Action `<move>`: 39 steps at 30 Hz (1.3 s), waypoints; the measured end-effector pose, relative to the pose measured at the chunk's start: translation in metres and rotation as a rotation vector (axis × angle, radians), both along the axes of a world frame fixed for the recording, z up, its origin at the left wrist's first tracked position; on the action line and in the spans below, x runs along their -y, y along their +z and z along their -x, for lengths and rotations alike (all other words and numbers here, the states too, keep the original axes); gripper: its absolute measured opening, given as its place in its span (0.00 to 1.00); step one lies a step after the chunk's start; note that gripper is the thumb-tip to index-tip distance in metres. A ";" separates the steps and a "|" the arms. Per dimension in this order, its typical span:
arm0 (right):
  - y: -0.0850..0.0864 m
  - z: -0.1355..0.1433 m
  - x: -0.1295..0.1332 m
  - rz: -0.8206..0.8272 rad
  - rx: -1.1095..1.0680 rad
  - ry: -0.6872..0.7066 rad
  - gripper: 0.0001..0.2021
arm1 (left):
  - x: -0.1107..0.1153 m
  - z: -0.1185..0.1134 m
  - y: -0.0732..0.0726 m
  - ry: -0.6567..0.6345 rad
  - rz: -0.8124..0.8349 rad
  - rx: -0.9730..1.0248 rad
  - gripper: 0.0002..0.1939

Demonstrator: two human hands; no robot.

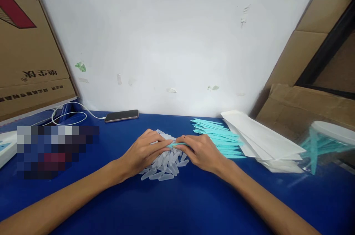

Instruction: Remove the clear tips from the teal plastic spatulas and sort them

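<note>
Both hands meet over a pile of translucent whitish pieces (166, 168) on the blue table (124, 205). Between them is a thin teal strip (174, 145). My left hand (144, 150) pinches its left end, thumb and fingers pressed together. The right part of the strip is held in the closed fingers of my right hand (203, 151). Many similar teal strips (219, 137) lie in a loose stack just beyond my right hand.
White paper sheets (263, 138) lie right of the stack, beside a clear tub (330, 142) holding teal strips. A phone (122, 116) with a white cable rests near the wall. Cardboard (33, 50) stands at the left; more cardboard (294, 116) is at the right.
</note>
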State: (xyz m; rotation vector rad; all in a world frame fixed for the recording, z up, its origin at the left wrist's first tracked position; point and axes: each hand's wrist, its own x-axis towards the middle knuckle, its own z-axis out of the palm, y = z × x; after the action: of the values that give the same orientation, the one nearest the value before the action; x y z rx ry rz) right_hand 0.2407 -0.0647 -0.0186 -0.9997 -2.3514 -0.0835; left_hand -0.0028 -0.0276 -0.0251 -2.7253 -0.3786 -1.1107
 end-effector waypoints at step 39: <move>0.022 -0.120 -0.049 0.208 0.342 -0.544 0.06 | -0.053 0.039 0.013 0.920 0.216 -0.288 0.16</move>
State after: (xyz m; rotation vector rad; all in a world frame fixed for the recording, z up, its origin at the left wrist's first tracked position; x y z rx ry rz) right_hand 0.3606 -0.0153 0.0033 -1.8344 -2.3437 -0.2379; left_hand -0.0421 0.0254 -0.0124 -2.3092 -1.5468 -0.4288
